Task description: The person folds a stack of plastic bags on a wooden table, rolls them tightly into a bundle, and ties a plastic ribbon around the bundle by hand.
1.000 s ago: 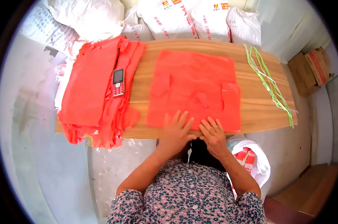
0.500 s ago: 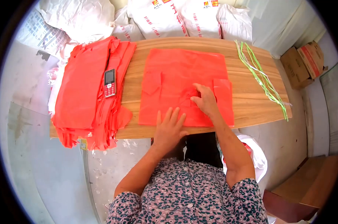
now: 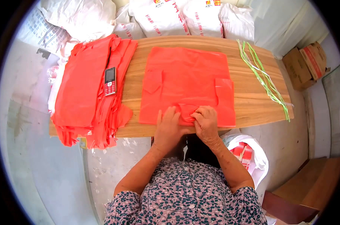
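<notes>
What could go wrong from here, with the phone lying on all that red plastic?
The phone lies on the red stack, so it might slide if the stack is tugged. The stack hangs over the near edge of the table, so pieces could slip down. The right hand seems to pinch the red sheet, which might crease or tear.

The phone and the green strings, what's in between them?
From the phone to the green strings, the head view shows part of the red pile, some wooden tabletop, the flat red plastic, then more tabletop.
</notes>
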Motion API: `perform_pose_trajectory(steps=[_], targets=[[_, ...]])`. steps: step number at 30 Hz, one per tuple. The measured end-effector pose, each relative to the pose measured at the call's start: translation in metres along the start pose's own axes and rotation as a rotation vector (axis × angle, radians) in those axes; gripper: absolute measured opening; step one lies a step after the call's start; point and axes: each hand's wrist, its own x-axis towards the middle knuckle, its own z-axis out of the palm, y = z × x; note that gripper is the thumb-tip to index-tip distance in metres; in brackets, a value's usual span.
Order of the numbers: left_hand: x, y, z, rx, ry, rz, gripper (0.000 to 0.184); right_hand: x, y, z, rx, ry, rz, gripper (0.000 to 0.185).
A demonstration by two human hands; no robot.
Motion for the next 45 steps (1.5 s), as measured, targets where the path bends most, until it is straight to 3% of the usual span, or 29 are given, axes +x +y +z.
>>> perform_pose_trajectory(steps=[3, 8, 11, 16, 18, 21, 27, 33, 45], targets=[[0.005, 0.003, 0.000, -0.008, 0.144, 0.033, 0.060, 0.003, -0.008, -0.008, -0.035, -0.007, -0.029, 0.024], [0.002, 0.000, 0.002, 0.168, -0.007, 0.083, 0.057, -0.003, -0.014, -0.007, 0.020, -0.080, -0.047, 0.024], [0.001, -0.002, 0.002, 0.193, -0.031, 0.089, 0.055, -0.004, 0.000, -0.014, 0.165, -0.156, 0.058, 0.026], [0.003, 0.001, -0.003, 0.204, -0.041, 0.095, 0.055, 0.005, 0.062, -0.024, -0.097, 0.248, 0.047, 0.030], [0.003, 0.001, -0.003, 0.211, -0.033, 0.105, 0.055, 0.017, 0.091, -0.031, -0.110, 0.241, 0.471, 0.039], [0.003, 0.001, -0.003, 0.230, -0.038, 0.103, 0.054, 0.028, 0.138, -0.028, -0.333, 0.290, 0.526, 0.050], [0.001, -0.002, 0.001, 0.255, -0.030, 0.111, 0.054, 0.048, 0.166, -0.029, -0.276, -0.069, 0.461, 0.063], [0.003, 0.001, -0.001, 0.253, -0.042, 0.106, 0.052, 0.054, 0.177, -0.028, -0.222, -0.053, 0.570, 0.068], [0.004, 0.003, -0.002, 0.264, -0.064, 0.097, 0.050, 0.084, 0.178, -0.053, -0.245, -0.459, 0.817, 0.066]])
